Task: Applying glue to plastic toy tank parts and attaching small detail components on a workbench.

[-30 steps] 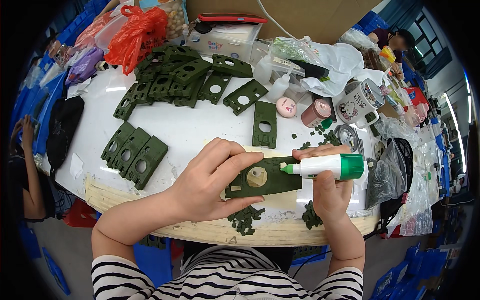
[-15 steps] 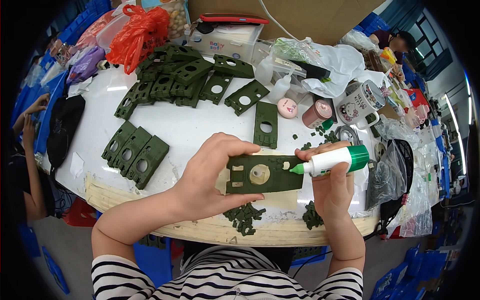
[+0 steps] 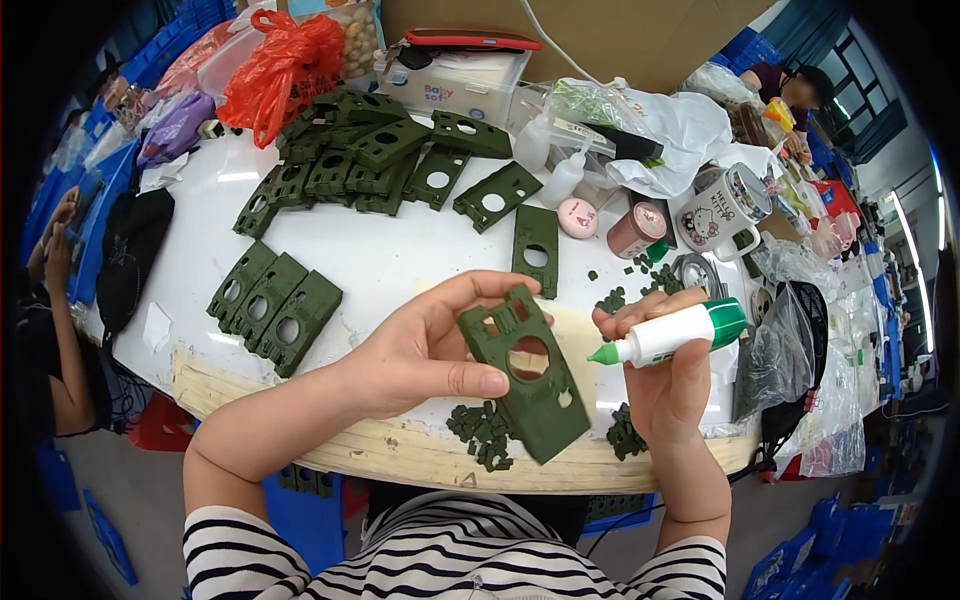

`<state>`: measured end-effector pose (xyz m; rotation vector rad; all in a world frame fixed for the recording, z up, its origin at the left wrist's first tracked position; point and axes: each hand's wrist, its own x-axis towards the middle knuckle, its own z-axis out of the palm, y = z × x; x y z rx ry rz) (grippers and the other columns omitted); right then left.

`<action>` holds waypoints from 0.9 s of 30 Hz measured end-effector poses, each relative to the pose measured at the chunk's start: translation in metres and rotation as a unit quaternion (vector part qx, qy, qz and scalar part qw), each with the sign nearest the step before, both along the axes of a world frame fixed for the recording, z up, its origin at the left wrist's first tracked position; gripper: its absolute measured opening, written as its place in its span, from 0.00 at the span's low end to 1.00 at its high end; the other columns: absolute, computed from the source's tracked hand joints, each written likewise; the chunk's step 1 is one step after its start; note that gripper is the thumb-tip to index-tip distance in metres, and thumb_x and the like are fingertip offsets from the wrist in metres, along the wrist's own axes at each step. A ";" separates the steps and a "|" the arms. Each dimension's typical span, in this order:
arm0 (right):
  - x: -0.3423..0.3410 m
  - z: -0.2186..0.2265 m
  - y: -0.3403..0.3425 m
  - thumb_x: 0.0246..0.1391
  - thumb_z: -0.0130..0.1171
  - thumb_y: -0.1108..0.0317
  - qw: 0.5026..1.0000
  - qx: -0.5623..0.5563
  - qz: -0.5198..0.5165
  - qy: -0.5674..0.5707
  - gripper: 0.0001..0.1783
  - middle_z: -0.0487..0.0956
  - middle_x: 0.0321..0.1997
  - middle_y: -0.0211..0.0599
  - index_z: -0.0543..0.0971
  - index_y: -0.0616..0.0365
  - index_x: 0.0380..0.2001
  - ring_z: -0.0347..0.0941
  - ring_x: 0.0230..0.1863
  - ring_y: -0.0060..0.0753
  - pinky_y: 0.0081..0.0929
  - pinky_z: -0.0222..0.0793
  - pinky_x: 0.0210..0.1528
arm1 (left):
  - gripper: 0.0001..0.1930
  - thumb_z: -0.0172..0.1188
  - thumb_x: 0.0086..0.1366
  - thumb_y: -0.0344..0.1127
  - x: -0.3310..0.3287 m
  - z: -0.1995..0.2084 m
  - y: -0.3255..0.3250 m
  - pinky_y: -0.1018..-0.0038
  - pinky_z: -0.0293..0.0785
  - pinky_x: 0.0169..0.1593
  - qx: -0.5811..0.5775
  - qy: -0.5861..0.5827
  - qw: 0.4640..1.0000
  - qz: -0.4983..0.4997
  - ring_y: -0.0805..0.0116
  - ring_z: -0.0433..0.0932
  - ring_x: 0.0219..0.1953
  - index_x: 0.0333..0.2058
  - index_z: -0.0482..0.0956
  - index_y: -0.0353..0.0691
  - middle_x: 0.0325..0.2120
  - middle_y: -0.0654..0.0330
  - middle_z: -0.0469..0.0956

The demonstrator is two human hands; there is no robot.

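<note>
My left hand (image 3: 415,350) grips a dark green plastic toy tank hull piece (image 3: 545,415) by its upper left end. The piece is tilted and raised over the table, with a large round hole and smaller openings in it. In my right hand (image 3: 670,385) is a white glue bottle (image 3: 665,335) with a green base and a pointed green nozzle. Its nozzle points left and stands apart from the piece. Small green plastic parts (image 3: 482,435) lie in a heap below the piece, and another small heap (image 3: 625,435) lies below my right hand.
Similar green pieces are piled (image 3: 350,150) at the back left, with a short row (image 3: 275,310) nearer and a single one (image 3: 536,250) in the middle. A mug (image 3: 715,215), a pink jar (image 3: 637,230) and squeeze bottles (image 3: 565,180) stand at the back right. Another person's hands (image 3: 60,235) show far left.
The hull piece has swung from level to a steep slant, its right end now down toward me. The glue nozzle, earlier at the piece's small opening, is now apart from it.
</note>
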<state>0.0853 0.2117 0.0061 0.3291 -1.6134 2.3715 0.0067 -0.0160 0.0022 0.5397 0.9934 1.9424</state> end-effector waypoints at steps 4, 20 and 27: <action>0.001 0.000 -0.006 0.55 0.59 0.47 0.995 0.081 0.004 0.049 0.27 0.77 0.39 0.45 0.67 0.59 0.42 0.76 0.46 0.41 0.49 0.64 0.59 | 0.36 0.59 0.63 0.31 0.007 -0.012 0.000 0.66 0.64 0.61 0.004 0.000 0.995 -0.097 0.63 0.68 0.58 0.66 0.50 0.37 0.57 0.52 0.65; 0.004 -0.012 -0.013 0.54 0.63 0.57 0.989 0.134 0.026 0.058 0.25 0.77 0.41 0.42 0.68 0.61 0.46 0.75 0.47 0.36 0.48 0.66 0.60 | 0.33 0.56 0.67 0.36 0.012 -0.019 0.001 0.75 0.72 0.48 -0.024 0.038 0.988 -0.151 0.70 0.68 0.55 0.67 0.50 0.45 0.54 0.58 0.67; 0.003 -0.012 -0.014 0.54 0.63 0.57 0.989 0.131 0.025 0.061 0.24 0.78 0.41 0.43 0.69 0.62 0.46 0.75 0.46 0.35 0.47 0.66 0.59 | 0.33 0.56 0.67 0.36 0.012 -0.019 0.001 0.74 0.73 0.48 -0.029 0.033 0.987 -0.155 0.70 0.69 0.53 0.67 0.50 0.44 0.53 0.59 0.68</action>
